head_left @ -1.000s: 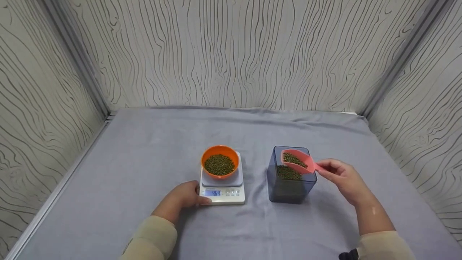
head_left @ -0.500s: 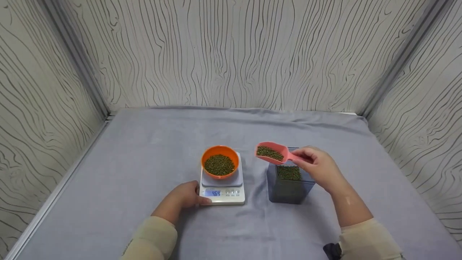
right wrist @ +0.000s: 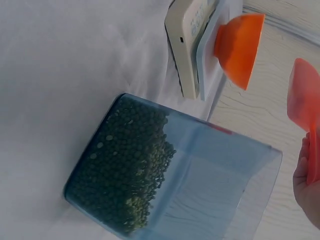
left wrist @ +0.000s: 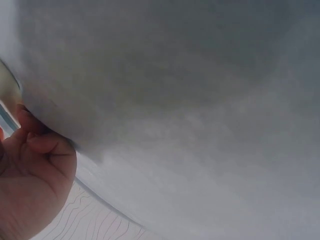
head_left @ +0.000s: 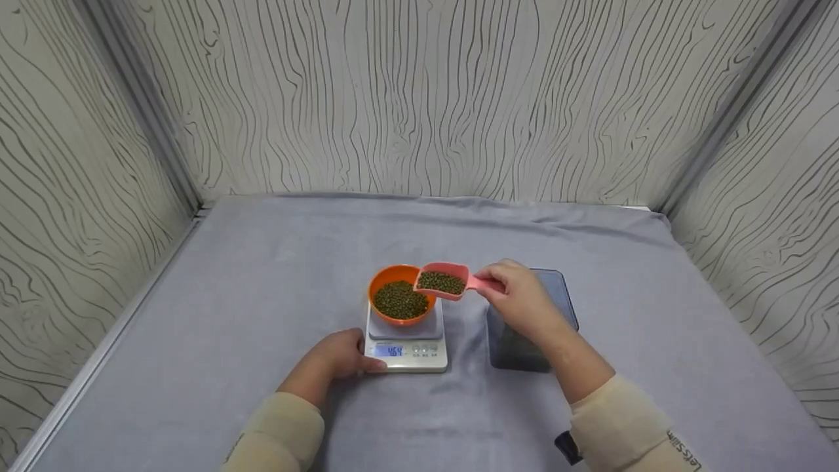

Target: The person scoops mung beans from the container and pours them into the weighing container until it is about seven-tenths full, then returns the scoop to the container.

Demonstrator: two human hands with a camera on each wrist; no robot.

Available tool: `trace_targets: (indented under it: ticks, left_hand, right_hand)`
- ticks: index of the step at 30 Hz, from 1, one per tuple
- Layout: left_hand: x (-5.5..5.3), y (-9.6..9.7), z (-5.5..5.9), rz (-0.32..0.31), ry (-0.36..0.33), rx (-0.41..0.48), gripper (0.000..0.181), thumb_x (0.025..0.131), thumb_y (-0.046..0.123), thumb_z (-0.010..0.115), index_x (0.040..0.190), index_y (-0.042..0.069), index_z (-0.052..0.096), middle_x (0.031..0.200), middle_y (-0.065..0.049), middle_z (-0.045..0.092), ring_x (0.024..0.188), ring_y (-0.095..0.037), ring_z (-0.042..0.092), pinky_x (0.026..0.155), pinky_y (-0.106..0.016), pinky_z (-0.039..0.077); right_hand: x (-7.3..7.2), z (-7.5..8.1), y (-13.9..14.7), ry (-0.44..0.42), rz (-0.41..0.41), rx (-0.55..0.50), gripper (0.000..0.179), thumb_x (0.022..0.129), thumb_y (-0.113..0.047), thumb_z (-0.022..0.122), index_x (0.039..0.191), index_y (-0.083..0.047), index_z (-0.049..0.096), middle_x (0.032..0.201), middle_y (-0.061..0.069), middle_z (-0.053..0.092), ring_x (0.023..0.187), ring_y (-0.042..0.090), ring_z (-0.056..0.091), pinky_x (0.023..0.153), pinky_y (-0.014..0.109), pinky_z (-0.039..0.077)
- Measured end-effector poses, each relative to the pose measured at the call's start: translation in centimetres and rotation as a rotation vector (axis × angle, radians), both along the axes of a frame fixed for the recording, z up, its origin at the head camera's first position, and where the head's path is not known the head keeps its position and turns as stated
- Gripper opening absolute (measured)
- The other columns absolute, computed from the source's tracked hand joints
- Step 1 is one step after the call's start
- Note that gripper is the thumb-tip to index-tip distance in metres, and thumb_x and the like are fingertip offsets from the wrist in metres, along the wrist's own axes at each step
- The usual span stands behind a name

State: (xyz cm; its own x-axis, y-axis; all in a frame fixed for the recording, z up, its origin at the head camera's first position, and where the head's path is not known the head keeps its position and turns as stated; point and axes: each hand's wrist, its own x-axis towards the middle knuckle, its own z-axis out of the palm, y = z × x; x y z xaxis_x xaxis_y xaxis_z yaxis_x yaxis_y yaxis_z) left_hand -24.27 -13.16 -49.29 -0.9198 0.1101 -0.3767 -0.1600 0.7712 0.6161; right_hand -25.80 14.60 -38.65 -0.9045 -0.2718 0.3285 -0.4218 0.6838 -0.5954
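Observation:
My right hand (head_left: 521,300) pinches the handle of a pink scoop (head_left: 463,274) loaded with green mung beans (head_left: 440,283). The scoop's lip overlaps the right rim of an orange bowl (head_left: 392,274) in the head view; the right wrist view has the scoop (right wrist: 303,95) raised above the bowl's height. More mung beans lie in that bowl, which sits on a white kitchen scale (head_left: 429,364) with a lit display. At the scale's front left corner, my left hand (head_left: 342,354) holds its edge, thumb along the front. The left wrist view catches curled fingers (left wrist: 50,145).
A clear bluish container (right wrist: 215,175), partly filled with mung beans (right wrist: 120,160), stands right of the scale under my right forearm. Grey cloth (head_left: 275,262) covers the table. Patterned panels (head_left: 393,98) enclose the back and sides.
My right hand has carried the loaded scoop leftward from above the container to the bowl's right rim. The left hand and scale stay in place.

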Motion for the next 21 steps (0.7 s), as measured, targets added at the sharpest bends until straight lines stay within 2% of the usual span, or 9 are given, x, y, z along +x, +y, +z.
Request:
trace_targets:
  ticks: [6,11,15,21]
  left_hand:
    - [0.2,0.1,0.4,0.004,-0.008,0.031,0.044,0.067,0.037,0.08,0.089,0.009,0.054,0.069,-0.004,0.055,0.067,-0.018,0.049,0.064,-0.031,0.039]
    - [0.2,0.1,0.3,0.015,-0.03,0.035,0.044,0.067,0.038,0.079,0.09,0.01,0.054,0.069,-0.004,0.055,0.069,-0.019,0.05,0.064,-0.031,0.039]
    - [0.0,0.1,0.3,0.021,-0.051,0.035,0.044,0.067,0.039,0.079,0.09,0.011,0.055,0.071,-0.004,0.056,0.07,-0.019,0.051,0.066,-0.032,0.039]
    - [0.0,0.0,0.3,-0.003,-0.027,0.012,0.043,0.067,0.039,0.079,0.088,0.011,0.054,0.07,-0.003,0.056,0.067,-0.018,0.051,0.064,-0.031,0.04]
  right_hand:
    - [-0.4,0.2,-1.2,0.139,0.042,0.119,0.009,0.077,-0.004,0.07,0.086,-0.004,0.068,0.08,0.005,0.059,0.076,0.018,0.053,0.071,0.035,0.043]
    - [-0.7,0.4,-1.8,0.355,0.124,0.208,0.012,0.073,-0.001,0.071,0.083,-0.001,0.065,0.076,0.007,0.057,0.074,0.025,0.053,0.072,0.038,0.042]
    - [-0.7,0.6,-2.2,0.539,0.17,0.309,0.009,0.076,-0.002,0.069,0.083,-0.002,0.064,0.076,0.006,0.054,0.075,0.026,0.051,0.071,0.036,0.042]
    - [0.0,0.7,-2.8,0.714,0.242,0.472,0.012,0.079,0.005,0.059,0.088,-0.001,0.064,0.081,0.008,0.053,0.074,0.023,0.049,0.067,0.032,0.044]
